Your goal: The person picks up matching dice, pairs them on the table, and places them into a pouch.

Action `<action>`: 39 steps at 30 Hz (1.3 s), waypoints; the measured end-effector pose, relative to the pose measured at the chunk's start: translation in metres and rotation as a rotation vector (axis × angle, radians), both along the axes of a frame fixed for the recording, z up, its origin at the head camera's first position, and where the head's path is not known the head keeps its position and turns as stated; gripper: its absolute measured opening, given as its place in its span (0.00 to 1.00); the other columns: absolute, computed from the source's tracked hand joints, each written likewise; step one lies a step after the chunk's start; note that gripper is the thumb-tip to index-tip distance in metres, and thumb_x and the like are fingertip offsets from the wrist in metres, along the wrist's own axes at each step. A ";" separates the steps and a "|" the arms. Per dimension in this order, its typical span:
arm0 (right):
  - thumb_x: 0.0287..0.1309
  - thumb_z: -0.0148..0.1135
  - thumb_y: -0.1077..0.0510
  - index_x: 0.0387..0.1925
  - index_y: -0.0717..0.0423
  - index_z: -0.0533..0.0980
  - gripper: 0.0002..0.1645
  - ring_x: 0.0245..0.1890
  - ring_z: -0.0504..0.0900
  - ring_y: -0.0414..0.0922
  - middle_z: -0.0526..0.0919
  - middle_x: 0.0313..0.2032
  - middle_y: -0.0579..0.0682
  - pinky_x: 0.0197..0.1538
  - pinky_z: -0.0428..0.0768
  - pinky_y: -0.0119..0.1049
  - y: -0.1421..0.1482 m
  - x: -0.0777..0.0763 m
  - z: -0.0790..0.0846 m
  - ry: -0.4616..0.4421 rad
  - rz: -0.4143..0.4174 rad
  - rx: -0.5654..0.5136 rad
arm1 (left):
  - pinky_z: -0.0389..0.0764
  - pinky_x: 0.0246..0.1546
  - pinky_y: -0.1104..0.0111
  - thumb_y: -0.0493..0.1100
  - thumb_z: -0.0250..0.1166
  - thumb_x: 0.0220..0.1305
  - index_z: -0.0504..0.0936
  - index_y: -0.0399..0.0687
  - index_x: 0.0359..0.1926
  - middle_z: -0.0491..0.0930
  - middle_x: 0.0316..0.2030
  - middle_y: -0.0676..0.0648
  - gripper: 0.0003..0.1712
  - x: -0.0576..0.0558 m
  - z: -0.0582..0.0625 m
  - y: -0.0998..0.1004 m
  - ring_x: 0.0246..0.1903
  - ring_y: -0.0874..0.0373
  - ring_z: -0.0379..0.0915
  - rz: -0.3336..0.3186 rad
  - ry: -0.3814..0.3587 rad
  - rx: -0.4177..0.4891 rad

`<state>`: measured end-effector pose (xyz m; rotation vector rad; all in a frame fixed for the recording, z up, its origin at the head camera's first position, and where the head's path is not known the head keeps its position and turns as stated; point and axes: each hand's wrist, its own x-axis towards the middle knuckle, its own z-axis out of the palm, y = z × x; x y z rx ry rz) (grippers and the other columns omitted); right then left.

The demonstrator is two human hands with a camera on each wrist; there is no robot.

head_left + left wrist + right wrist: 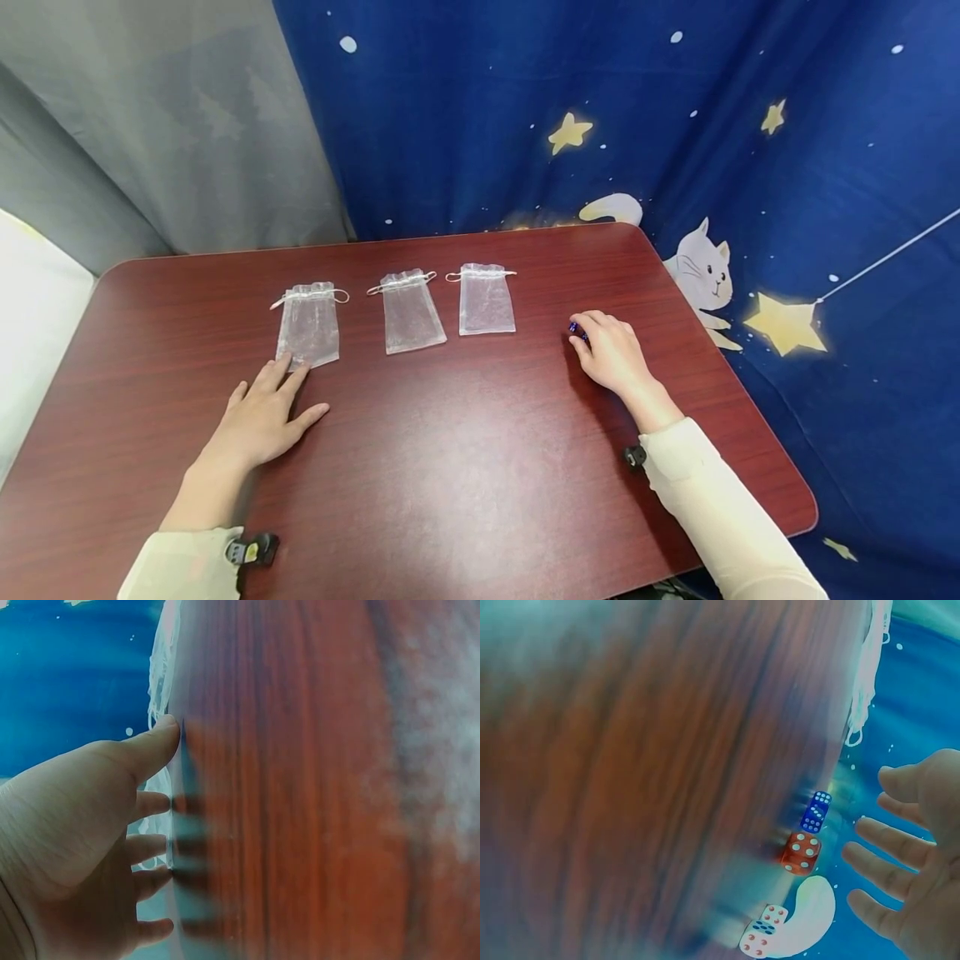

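Three sheer white drawstring bags lie flat in a row in the head view: a left bag [309, 321], a middle bag [411, 315] and a right bag [486, 302]. My left hand [262, 417] is spread palm down, its fingertips at the bottom edge of the left bag. Off to the right, my right hand [611, 350] hovers over small dice, mostly hidden in the head view. The right wrist view shows a blue die [816, 812], a red die [801, 853] and white dice [757, 939], with extended fingers [889, 840] apart from them.
The reddish-brown wooden table [450, 467] has rounded corners. Behind it hang a grey curtain [187, 125] and a blue curtain [465, 108] with stars and a white cat. Each sleeve carries a small dark wrist camera [634, 456].
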<state>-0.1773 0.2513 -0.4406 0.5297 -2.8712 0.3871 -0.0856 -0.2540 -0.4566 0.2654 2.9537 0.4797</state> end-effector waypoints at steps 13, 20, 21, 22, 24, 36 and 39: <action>0.65 0.66 0.58 0.54 0.62 0.81 0.19 0.55 0.79 0.59 0.83 0.52 0.59 0.56 0.73 0.59 0.002 -0.014 0.000 -0.034 -0.008 0.095 | 0.47 0.65 0.29 0.65 0.59 0.70 0.61 0.34 0.75 0.51 0.74 0.26 0.48 -0.001 -0.002 -0.001 0.72 0.28 0.46 -0.003 0.004 0.001; 0.64 0.66 0.57 0.53 0.63 0.81 0.19 0.56 0.78 0.58 0.82 0.53 0.58 0.57 0.72 0.60 0.002 -0.020 0.000 -0.061 -0.010 0.129 | 0.48 0.65 0.28 0.64 0.59 0.70 0.62 0.34 0.74 0.52 0.74 0.26 0.47 0.001 0.000 0.000 0.72 0.28 0.46 -0.003 0.010 0.001; 0.64 0.67 0.56 0.53 0.63 0.81 0.19 0.56 0.78 0.58 0.82 0.53 0.58 0.56 0.72 0.59 0.002 -0.021 -0.001 -0.065 -0.012 0.136 | 0.48 0.65 0.28 0.64 0.59 0.70 0.62 0.34 0.74 0.52 0.74 0.26 0.47 0.001 0.000 0.000 0.72 0.27 0.47 -0.003 0.011 0.001; 0.64 0.67 0.56 0.53 0.62 0.81 0.20 0.56 0.78 0.58 0.82 0.53 0.58 0.56 0.72 0.59 0.003 -0.022 -0.001 -0.068 -0.013 0.142 | 0.48 0.65 0.28 0.64 0.59 0.70 0.62 0.34 0.74 0.52 0.74 0.26 0.47 0.001 0.000 0.000 0.72 0.27 0.47 -0.003 0.013 0.000; 0.64 0.67 0.55 0.53 0.62 0.81 0.20 0.55 0.78 0.58 0.83 0.53 0.58 0.56 0.73 0.59 0.003 -0.024 -0.002 -0.072 -0.016 0.154 | 0.49 0.64 0.28 0.64 0.59 0.70 0.62 0.34 0.74 0.52 0.74 0.26 0.47 0.001 0.000 0.000 0.72 0.27 0.47 -0.005 0.017 -0.003; 0.64 0.67 0.52 0.52 0.62 0.82 0.20 0.53 0.79 0.58 0.84 0.51 0.58 0.55 0.73 0.59 0.006 -0.034 -0.006 -0.102 -0.017 0.194 | 0.49 0.64 0.28 0.63 0.60 0.69 0.62 0.34 0.74 0.52 0.74 0.26 0.47 0.000 -0.001 -0.001 0.72 0.27 0.47 -0.007 0.007 -0.006; 0.65 0.67 0.52 0.51 0.62 0.82 0.20 0.53 0.80 0.58 0.84 0.50 0.58 0.55 0.73 0.59 0.007 -0.036 -0.006 -0.113 -0.021 0.203 | 0.49 0.64 0.28 0.63 0.60 0.69 0.61 0.34 0.74 0.52 0.74 0.26 0.47 0.000 -0.001 -0.001 0.72 0.27 0.47 -0.006 0.003 -0.007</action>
